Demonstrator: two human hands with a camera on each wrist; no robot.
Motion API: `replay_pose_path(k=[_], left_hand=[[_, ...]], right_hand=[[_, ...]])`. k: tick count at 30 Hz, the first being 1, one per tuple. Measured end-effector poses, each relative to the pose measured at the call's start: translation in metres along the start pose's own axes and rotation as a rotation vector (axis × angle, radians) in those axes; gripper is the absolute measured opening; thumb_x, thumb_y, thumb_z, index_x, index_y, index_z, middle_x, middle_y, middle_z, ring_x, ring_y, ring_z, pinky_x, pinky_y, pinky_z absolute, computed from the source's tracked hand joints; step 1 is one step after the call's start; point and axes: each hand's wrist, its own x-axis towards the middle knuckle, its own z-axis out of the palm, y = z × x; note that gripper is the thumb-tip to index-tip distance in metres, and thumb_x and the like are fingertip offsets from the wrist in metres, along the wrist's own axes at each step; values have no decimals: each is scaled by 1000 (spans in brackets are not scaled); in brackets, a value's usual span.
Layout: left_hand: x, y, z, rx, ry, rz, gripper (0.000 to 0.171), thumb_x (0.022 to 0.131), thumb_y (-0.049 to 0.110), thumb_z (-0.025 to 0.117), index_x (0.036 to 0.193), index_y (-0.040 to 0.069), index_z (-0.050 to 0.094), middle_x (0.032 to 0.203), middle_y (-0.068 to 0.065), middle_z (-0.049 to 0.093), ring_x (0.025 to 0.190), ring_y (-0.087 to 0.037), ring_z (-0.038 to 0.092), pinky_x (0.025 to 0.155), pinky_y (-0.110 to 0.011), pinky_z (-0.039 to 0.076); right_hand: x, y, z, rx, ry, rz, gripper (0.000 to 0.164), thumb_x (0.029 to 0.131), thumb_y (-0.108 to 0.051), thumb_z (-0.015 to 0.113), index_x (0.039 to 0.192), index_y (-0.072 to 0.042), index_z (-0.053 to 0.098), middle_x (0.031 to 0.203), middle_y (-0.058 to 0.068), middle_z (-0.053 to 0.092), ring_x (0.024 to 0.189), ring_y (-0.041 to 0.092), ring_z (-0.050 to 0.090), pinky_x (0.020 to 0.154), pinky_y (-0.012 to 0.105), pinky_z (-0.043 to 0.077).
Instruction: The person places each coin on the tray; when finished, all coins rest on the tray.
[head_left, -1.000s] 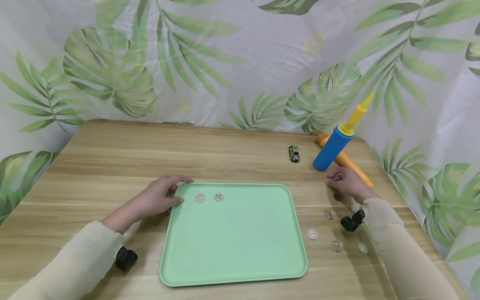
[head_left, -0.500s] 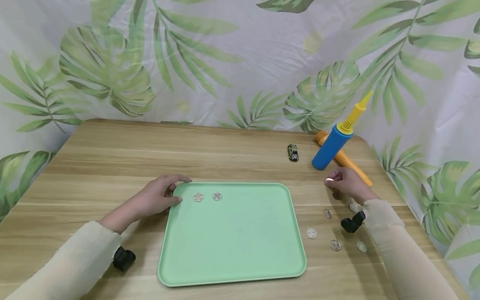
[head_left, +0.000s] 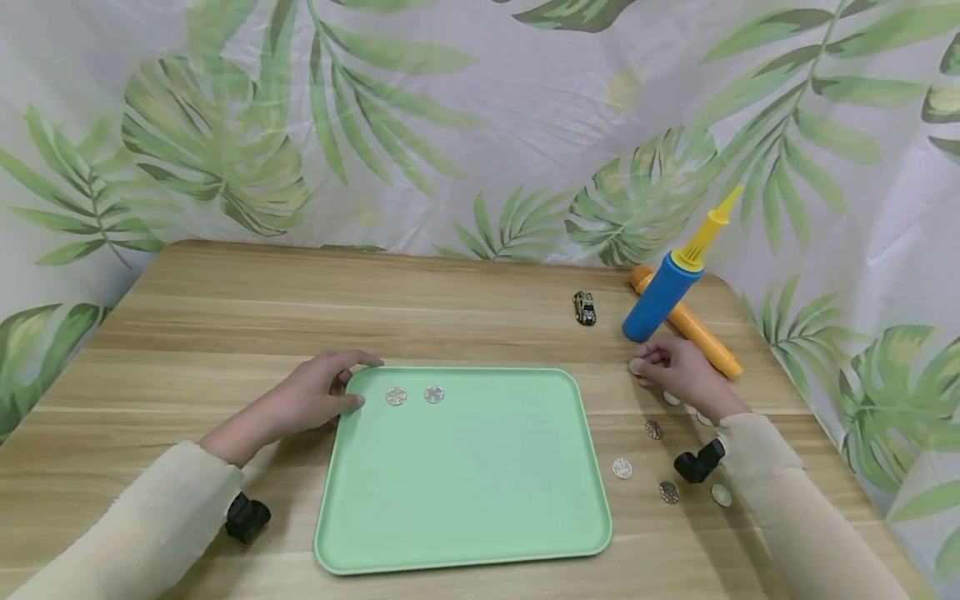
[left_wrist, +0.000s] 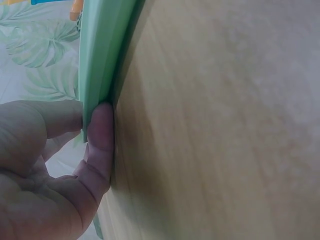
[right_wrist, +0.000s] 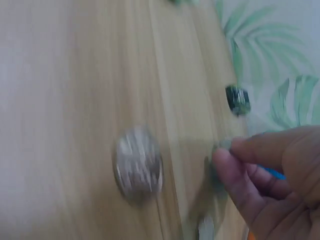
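Observation:
My left hand (head_left: pixel 318 398) holds the green tray (head_left: pixel 465 483) by its far left corner. In the left wrist view, the tray's rim (left_wrist: pixel 102 55) lies between the thumb and a finger. Two silver coins, one coin (head_left: pixel 397 396) beside another coin (head_left: pixel 434 394), lie inside the tray near its far edge. To the right of the tray, my right hand (head_left: pixel 684 371) pinches a coin (head_left: pixel 636 365) between thumb and fingertip, above the table. Several more coins lie on the wood below that hand, among them a coin (head_left: pixel 622 468) near the tray's right edge and a blurred coin (right_wrist: pixel 138 165).
A blue and yellow hand pump (head_left: pixel 660 296) stands tilted behind my right hand. Against it lies an orange toy hammer (head_left: pixel 701 337). A small toy car (head_left: pixel 585 308) sits to their left. A leaf-patterned cloth (head_left: pixel 450 125) hangs behind the wooden table (head_left: pixel 300 292).
My right hand has moved a little left toward the tray with the pinched coin. A coin beneath that hand has come into sight. My left hand stays at the tray's corner.

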Motion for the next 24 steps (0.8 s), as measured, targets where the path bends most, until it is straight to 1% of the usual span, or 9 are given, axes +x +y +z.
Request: replay_pose_path(k=[4, 8, 11, 15, 17, 21, 24], left_hand=[[0, 1, -1, -3, 5, 5, 52, 96, 1, 68, 147, 3, 55, 93, -11, 51, 71, -19, 50, 57, -29, 51], [-1, 1, 1, -4, 3, 9, 52, 96, 0, 68, 147, 3, 55, 93, -11, 50, 71, -18, 50, 57, -29, 51], [-1, -2, 2, -1, 2, 10, 52, 96, 1, 69, 147, 4, 55, 94, -11, 50, 71, -18, 50, 57, -29, 51], [-1, -4, 2, -1, 3, 16, 53, 97, 1, 69, 147, 4, 54, 94, -11, 53, 70, -18, 51, 57, -29, 51], [-1, -4, 2, 1, 2, 19, 53, 97, 1, 68, 147, 4, 54, 94, -12, 54, 69, -17, 51, 57, -29, 51], [1, -3, 2, 5, 0, 17, 52, 97, 2, 68, 147, 4, 55, 94, -12, 55, 68, -17, 51, 57, -29, 51], [1, -2, 0, 9, -1, 14, 52, 97, 2, 68, 146, 5, 55, 92, -11, 55, 68, -18, 51, 57, -30, 51]], right_hand=[[4, -13, 12, 80, -31, -52, 29, 104, -13, 66, 121, 10, 62, 109, 25, 69, 87, 14, 71, 79, 26, 63], [8, -27, 26, 169, -51, -70, 28, 102, -12, 68, 120, 9, 62, 107, 23, 69, 86, 13, 70, 80, 27, 63], [9, -40, 38, 211, -66, -88, 27, 101, -13, 70, 118, 7, 63, 105, 20, 70, 86, 16, 72, 81, 30, 63], [13, -59, 53, 227, -105, -124, 24, 100, -13, 71, 116, 3, 65, 103, 16, 70, 88, 21, 72, 82, 31, 63], [16, -68, 60, 237, -140, -130, 21, 100, -12, 71, 115, 1, 65, 104, 15, 71, 89, 22, 72, 81, 31, 63], [20, -84, 76, 231, -216, -144, 19, 100, -10, 70, 116, 0, 67, 105, 15, 71, 88, 21, 71, 79, 30, 62], [24, -95, 88, 215, -247, -166, 18, 99, -11, 71, 114, 0, 68, 103, 14, 71, 85, 19, 70, 77, 28, 60]])
